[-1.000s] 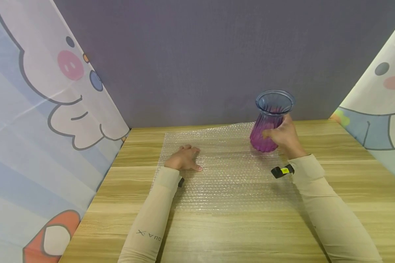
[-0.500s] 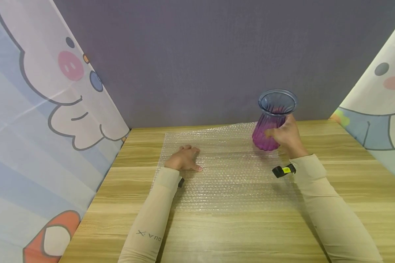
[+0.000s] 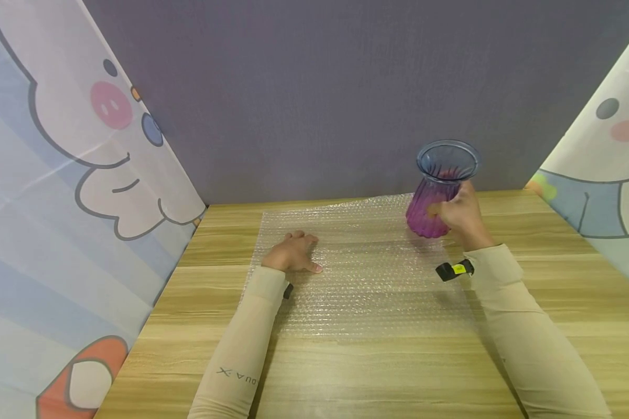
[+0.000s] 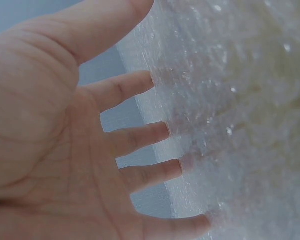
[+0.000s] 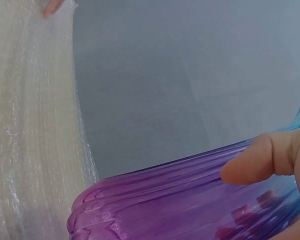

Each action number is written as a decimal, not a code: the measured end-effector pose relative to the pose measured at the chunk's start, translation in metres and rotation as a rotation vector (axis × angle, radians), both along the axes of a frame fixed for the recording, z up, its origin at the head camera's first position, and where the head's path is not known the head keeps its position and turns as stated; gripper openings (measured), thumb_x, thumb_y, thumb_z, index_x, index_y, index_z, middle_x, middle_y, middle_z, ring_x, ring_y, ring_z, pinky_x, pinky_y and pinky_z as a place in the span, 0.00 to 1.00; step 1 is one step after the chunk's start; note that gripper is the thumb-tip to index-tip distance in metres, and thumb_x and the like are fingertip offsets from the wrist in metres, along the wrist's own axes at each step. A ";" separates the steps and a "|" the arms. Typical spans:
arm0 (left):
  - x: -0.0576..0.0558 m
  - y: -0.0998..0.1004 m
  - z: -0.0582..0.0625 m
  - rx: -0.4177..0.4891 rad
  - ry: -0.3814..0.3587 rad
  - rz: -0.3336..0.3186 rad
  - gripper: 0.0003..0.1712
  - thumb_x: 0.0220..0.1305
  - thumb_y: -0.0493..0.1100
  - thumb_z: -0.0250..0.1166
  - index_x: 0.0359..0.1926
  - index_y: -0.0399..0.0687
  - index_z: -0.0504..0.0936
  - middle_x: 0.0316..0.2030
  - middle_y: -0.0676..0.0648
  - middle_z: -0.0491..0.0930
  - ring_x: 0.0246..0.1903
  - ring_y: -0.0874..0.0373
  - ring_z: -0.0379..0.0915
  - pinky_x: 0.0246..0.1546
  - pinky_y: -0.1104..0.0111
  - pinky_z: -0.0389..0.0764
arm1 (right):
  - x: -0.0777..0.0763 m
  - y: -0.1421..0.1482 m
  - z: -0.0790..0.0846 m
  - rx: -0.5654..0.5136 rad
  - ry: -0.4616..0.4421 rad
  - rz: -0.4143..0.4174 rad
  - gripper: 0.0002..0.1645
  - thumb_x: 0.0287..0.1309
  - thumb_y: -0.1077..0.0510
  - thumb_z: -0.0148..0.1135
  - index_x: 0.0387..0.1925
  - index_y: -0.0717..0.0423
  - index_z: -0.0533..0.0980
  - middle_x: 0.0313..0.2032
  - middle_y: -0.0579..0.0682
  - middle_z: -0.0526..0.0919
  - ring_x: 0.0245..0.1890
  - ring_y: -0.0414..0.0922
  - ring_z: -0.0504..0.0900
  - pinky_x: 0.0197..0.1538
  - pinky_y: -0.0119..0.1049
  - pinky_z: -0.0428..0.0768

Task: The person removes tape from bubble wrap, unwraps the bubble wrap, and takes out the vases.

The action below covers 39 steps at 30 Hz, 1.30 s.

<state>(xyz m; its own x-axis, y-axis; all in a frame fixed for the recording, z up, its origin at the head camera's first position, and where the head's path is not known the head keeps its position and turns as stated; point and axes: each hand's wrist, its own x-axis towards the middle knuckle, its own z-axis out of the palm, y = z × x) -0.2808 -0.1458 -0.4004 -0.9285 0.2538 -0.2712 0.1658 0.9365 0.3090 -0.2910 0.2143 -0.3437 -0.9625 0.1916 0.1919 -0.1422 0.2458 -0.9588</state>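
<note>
A ribbed glass vase (image 3: 428, 203), blue at its flared rim and magenta at the base, is gripped round its middle by my right hand (image 3: 463, 215). In the right wrist view the thumb (image 5: 250, 160) lies along the near side, and fingertips show through the glass. The vase tilts slightly, its base at the back right part of a sheet of bubble wrap (image 3: 367, 279); whether it touches cannot be told. My left hand (image 3: 292, 252) rests on the sheet's left side with fingers spread. The left wrist view shows its fingertips (image 4: 160, 130) pressing on the bubble wrap.
The bubble wrap lies flat on a wooden table (image 3: 377, 378). A dark grey panel (image 3: 314, 99) stands along the table's back edge. Cloths printed with cartoon animals hang at the left (image 3: 42, 244) and the right (image 3: 608, 192).
My right hand has moved the vase a little to the right and slightly back. The left hand has stayed in place on the bubble wrap.
</note>
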 end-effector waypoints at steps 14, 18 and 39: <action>-0.001 0.000 -0.002 0.011 -0.003 0.005 0.55 0.51 0.60 0.78 0.78 0.59 0.62 0.81 0.42 0.52 0.79 0.33 0.42 0.70 0.30 0.58 | -0.002 0.009 0.000 -0.045 -0.001 -0.020 0.49 0.33 0.85 0.56 0.49 0.34 0.66 0.46 0.38 0.75 0.48 0.39 0.73 0.48 0.29 0.76; -0.001 0.000 -0.001 0.011 -0.003 0.005 0.55 0.52 0.60 0.77 0.78 0.59 0.62 0.81 0.41 0.51 0.79 0.32 0.42 0.70 0.30 0.58 | -0.003 0.013 -0.001 -0.026 0.003 -0.046 0.46 0.32 0.84 0.57 0.48 0.36 0.67 0.43 0.37 0.75 0.46 0.37 0.73 0.48 0.28 0.75; -0.001 0.000 -0.001 0.001 -0.004 0.006 0.55 0.52 0.61 0.77 0.78 0.60 0.62 0.81 0.42 0.52 0.80 0.33 0.42 0.70 0.30 0.59 | -0.005 0.024 -0.001 -0.234 0.081 -0.123 0.47 0.25 0.90 0.49 0.45 0.43 0.70 0.41 0.41 0.76 0.43 0.39 0.73 0.35 0.22 0.77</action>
<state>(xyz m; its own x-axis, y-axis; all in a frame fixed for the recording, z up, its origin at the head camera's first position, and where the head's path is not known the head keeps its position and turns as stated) -0.2815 -0.1454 -0.4012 -0.9289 0.2488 -0.2744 0.1591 0.9370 0.3109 -0.2961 0.2385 -0.3444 -0.9127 0.3540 0.2040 -0.2034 0.0393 -0.9783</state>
